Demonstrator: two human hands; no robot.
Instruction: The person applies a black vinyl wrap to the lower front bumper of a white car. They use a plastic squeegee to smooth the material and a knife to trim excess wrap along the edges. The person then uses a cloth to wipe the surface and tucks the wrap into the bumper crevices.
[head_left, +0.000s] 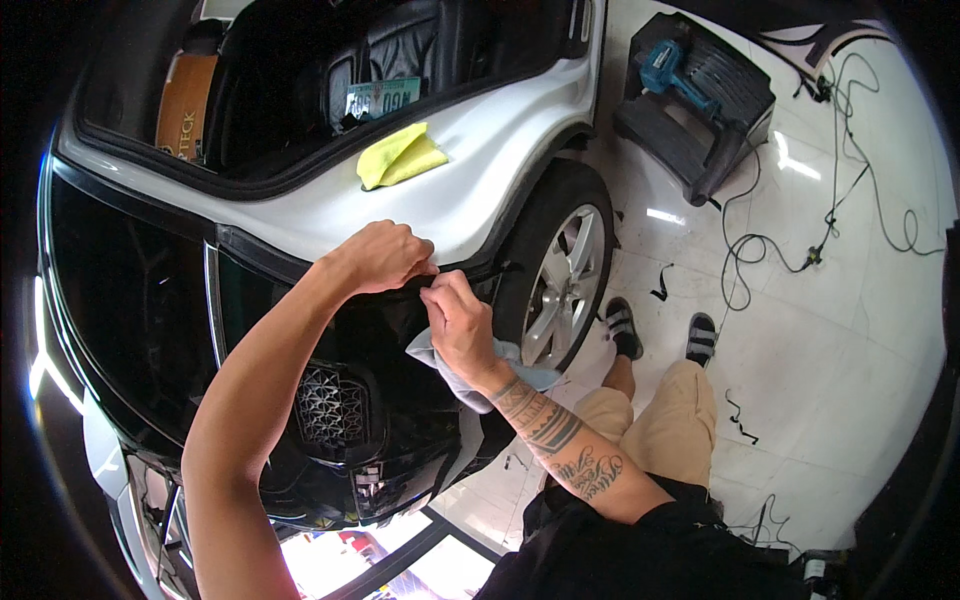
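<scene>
My left hand (390, 255) is bent down over the lower edge of a white car body panel (300, 221), its fingers closed at a black edge strip (472, 268). Right beside it, the fingertips of my right hand (459, 319) pinch at the same dark edge, near the wheel arch. What lies between the fingertips is mostly hidden. A grey cloth (469, 391) rests behind my right wrist, against the glossy black bodywork (397, 322). Higher on the white panel lies a folded yellow microfibre cloth (401, 155).
A wheel (564, 281) with silver spokes stands right of my hands. Beyond it, a black stool (675, 142) carries a blue corded power tool (664, 71). Cables (739, 247) and thin black scraps (661, 283) lie on the tiled floor (795, 360). A patterned lamp (331, 407) sits below my hands.
</scene>
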